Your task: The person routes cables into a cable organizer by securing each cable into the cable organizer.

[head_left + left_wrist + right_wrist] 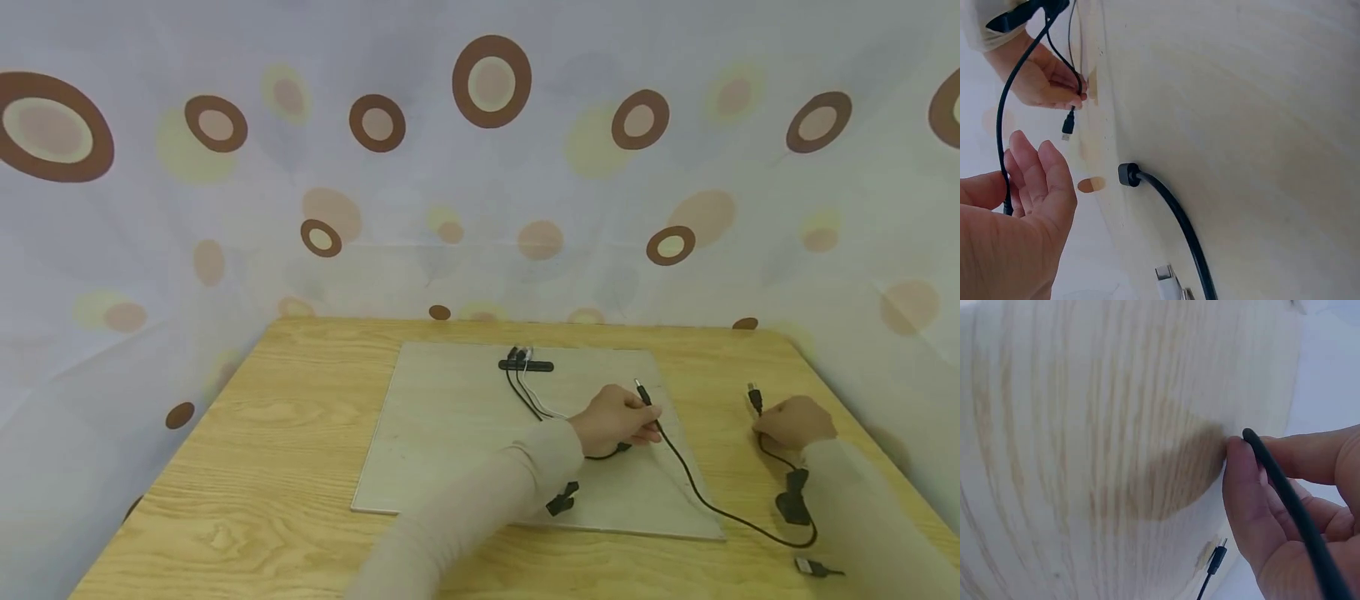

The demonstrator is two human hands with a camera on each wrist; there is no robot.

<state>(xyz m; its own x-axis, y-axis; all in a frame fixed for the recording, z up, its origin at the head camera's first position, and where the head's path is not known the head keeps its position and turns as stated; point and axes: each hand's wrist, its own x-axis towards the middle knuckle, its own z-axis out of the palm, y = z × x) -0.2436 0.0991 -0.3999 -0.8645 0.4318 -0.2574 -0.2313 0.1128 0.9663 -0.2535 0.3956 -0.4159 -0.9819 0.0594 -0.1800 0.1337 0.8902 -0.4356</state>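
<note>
My left hand [615,417] pinches a black cable [693,487] just behind its slim metal-tipped plug [641,392], above the right part of a pale board [427,433]. Off the board's right side, my right hand [795,421] pinches a black cable behind a USB-type plug [754,398]. The cable loops between the hands past a black strap [793,504] near the right wrist. In the left wrist view, the USB-type plug [1068,125] points away from the right fingers. The right wrist view shows the slim plug [1216,559] and the cable [1297,512] crossing the right hand [1279,519].
A black cable holder [542,367] lies at the board's back with several cable ends. Another black plug [623,447] lies below the left hand. A black strap piece [562,498] is near the board's front edge. A USB plug [810,568] lies at front right.
</note>
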